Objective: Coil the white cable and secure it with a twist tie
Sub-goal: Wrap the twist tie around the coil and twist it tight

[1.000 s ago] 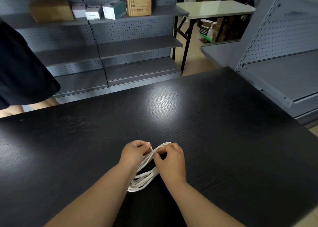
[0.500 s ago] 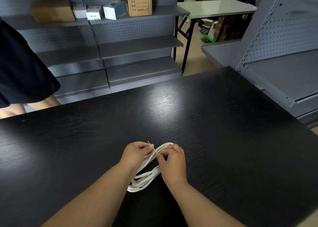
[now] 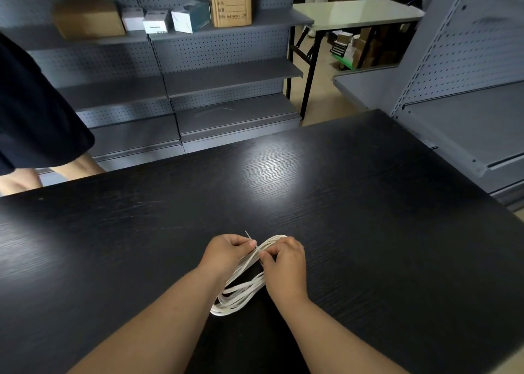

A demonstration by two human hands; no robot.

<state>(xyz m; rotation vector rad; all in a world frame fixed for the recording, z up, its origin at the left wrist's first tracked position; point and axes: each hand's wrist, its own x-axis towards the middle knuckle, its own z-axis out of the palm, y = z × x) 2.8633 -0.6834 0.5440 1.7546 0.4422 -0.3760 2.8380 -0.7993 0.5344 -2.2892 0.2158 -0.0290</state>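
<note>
Table [image 3: 368, 232]: one cable coil [image 3: 241, 297], one tie [image 3: 248, 235]; left hand [image 3: 224, 253], right hand [image 3: 286, 266] gripping

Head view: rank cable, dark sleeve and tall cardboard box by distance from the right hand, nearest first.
1. cable: in the right hand itself, on the near side of the black table.
2. dark sleeve: far left, past the table's far edge.
3. tall cardboard box: on the top shelf, behind the table.
</note>
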